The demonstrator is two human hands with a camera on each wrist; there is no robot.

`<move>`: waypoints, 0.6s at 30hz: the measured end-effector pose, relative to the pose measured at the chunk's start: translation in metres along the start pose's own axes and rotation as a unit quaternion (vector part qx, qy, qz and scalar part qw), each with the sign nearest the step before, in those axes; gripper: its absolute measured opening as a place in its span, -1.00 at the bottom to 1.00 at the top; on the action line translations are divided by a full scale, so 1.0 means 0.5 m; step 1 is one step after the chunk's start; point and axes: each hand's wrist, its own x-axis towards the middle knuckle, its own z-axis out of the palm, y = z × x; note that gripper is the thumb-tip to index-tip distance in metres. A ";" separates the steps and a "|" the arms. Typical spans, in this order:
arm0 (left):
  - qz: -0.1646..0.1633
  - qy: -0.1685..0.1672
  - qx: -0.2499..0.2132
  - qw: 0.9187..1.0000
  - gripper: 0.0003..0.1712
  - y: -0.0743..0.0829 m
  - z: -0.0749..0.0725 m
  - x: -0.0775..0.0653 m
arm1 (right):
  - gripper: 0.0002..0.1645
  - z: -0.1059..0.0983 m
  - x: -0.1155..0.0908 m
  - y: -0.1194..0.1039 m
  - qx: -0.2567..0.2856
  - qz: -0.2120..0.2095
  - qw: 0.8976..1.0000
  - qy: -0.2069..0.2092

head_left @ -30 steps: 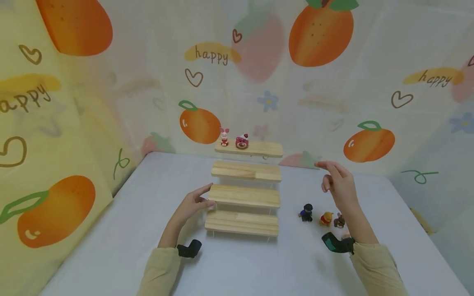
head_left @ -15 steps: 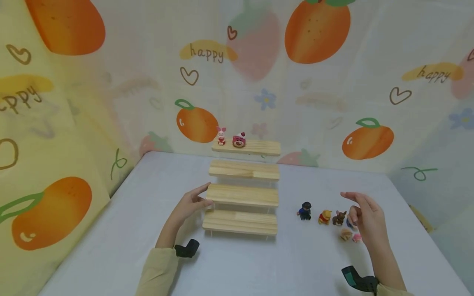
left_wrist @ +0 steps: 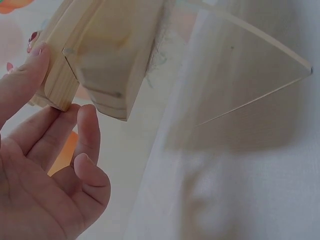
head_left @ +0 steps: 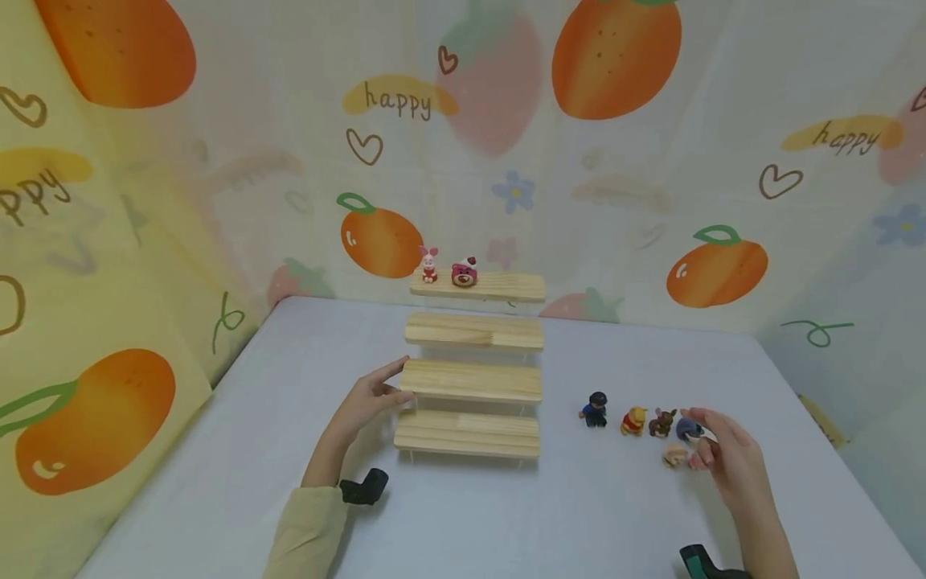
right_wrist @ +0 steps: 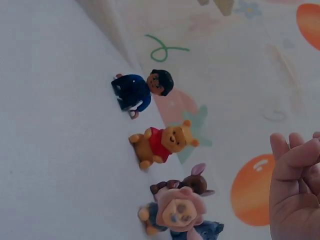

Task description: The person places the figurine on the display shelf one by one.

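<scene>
My left hand [head_left: 364, 412] grips the left end of a stepped wooden display rack [head_left: 470, 380]. In the left wrist view the thumb [left_wrist: 31, 75] lies on one face of the board and fingertips touch its edge. My right hand [head_left: 736, 460] is at the figurines on the right, its index finger reaching by the blue donkey figurine [head_left: 689, 429]. Nothing shows in its grasp; in the right wrist view its fingers are loosely bent. Near it stand a brown kangaroo-like figurine [head_left: 661, 423], a peach-coloured figurine [head_left: 675, 456] and a pink one [head_left: 697, 461], partly hidden by the hand.
On the top step sit a pink piglet figurine [head_left: 429, 265] and a purple-pink bear head [head_left: 465, 273]. A yellow bear in red [head_left: 633, 421] and a dark-haired toy figure in blue [head_left: 596, 410] stand right of the rack. Fruit-printed cloth [head_left: 615, 201] hangs behind the white table.
My right hand has moved right and down from above the table to the right-hand figurines. My left hand stays at the rack. The head view has shifted slightly.
</scene>
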 end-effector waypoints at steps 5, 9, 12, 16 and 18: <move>0.010 -0.003 -0.004 1.000 -0.23 -0.001 0.001 -0.001 | -0.74 -0.018 -0.009 0.019 -0.012 0.022 0.999 0.024; 0.012 -0.003 -0.005 1.000 -0.22 0.000 0.000 0.001 | -0.75 -0.023 -0.012 0.025 -0.013 0.034 0.999 0.029; 0.012 0.000 -0.003 1.000 -0.22 -0.001 0.001 0.002 | -0.76 -0.025 -0.012 0.027 -0.023 0.042 0.998 0.037; 0.006 0.001 -0.001 1.000 -0.22 -0.005 0.000 0.002 | -0.79 -0.026 -0.014 0.028 -0.040 0.057 0.996 0.050; 0.004 0.000 0.002 1.000 -0.22 -0.005 -0.001 0.001 | -0.79 -0.027 -0.013 0.029 -0.038 0.061 0.996 0.055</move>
